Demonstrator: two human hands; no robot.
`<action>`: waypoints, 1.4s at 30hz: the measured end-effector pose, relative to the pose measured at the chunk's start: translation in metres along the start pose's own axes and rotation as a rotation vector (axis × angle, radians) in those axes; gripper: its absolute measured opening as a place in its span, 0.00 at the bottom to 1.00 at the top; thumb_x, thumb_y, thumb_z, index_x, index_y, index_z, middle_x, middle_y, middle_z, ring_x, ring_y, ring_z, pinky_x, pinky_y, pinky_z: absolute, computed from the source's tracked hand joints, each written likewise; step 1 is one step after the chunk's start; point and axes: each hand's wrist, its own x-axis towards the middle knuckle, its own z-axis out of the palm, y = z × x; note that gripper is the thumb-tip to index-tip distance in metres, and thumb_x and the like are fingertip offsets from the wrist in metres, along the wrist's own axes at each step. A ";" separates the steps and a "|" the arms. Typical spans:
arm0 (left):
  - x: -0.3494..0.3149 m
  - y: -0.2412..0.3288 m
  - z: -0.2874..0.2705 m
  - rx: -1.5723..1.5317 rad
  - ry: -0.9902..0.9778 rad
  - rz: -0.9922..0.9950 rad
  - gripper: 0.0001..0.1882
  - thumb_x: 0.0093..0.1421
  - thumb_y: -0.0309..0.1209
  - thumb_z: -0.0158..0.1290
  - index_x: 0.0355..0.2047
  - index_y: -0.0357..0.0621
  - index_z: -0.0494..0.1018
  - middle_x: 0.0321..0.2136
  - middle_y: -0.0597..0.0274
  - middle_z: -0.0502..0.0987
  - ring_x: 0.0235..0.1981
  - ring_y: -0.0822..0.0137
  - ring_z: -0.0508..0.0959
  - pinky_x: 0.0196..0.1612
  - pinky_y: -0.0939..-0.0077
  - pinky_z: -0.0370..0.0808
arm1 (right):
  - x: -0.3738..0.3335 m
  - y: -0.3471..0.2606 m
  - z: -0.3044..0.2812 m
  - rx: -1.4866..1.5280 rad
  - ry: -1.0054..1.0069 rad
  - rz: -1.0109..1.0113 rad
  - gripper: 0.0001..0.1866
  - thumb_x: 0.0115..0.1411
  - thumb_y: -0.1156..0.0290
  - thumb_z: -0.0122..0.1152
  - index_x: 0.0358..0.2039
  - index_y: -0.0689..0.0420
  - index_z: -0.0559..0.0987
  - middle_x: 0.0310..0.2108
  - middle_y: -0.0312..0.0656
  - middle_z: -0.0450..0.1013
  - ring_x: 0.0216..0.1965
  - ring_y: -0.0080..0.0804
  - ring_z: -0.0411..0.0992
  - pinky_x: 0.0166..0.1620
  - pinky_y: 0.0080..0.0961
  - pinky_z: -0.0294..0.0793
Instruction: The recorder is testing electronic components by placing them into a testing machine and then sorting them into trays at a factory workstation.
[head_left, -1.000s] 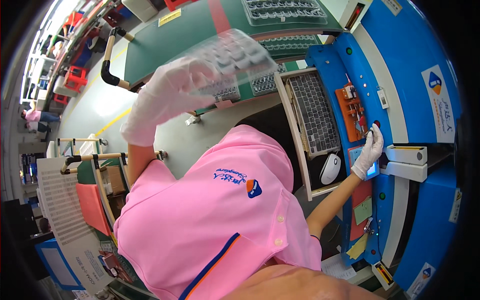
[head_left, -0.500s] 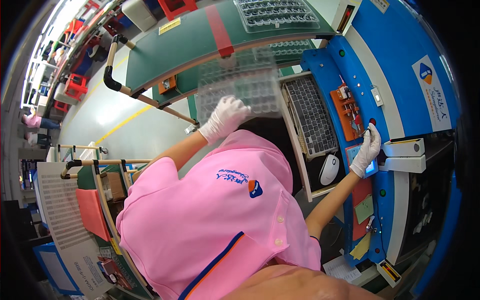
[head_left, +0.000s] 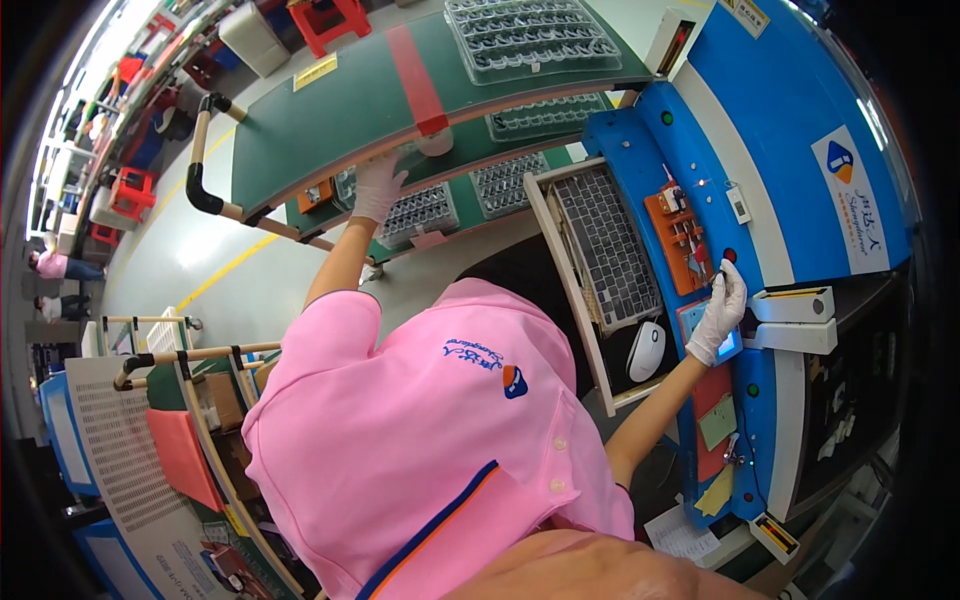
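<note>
My left hand (head_left: 377, 191), in a white glove, reaches under the edge of the upper green shelf (head_left: 350, 95). Its thumb stands apart from the fingers, whose tips are partly hidden, and I see nothing held. Close beside it on a lower shelf is a clear plastic tray (head_left: 420, 214) with rows of small dark parts. My right hand (head_left: 720, 318), also gloved, is by a red button (head_left: 729, 257) on the blue machine. Its fingertips are pinched together on a small dark piece (head_left: 717, 278), too small to name. An orange fixture (head_left: 680, 240) sits just left of these fingers.
A keyboard (head_left: 608, 250) and white mouse (head_left: 647, 352) lie in a pulled-out drawer at my front. Another filled tray (head_left: 535, 45) rests on the upper shelf. Beyond the right hand are white blocks (head_left: 795, 320). A pipe-framed cart (head_left: 200, 420) stands at left.
The clear empty-looking tray that my left hand was carrying is no longer seen in it. That hand has moved left and forward to the shelves. The right hand stays by the red button.
</note>
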 end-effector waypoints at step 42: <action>-0.003 0.968 -0.082 -1.352 -0.395 1.149 0.10 0.61 0.26 0.51 0.40 0.43 0.79 0.37 0.56 0.82 0.41 0.54 0.81 0.51 0.59 0.77 | 0.096 0.052 -0.413 -0.773 0.890 0.021 0.15 0.55 0.79 0.63 0.45 0.59 0.77 0.50 0.55 0.72 0.52 0.54 0.71 0.56 0.41 0.71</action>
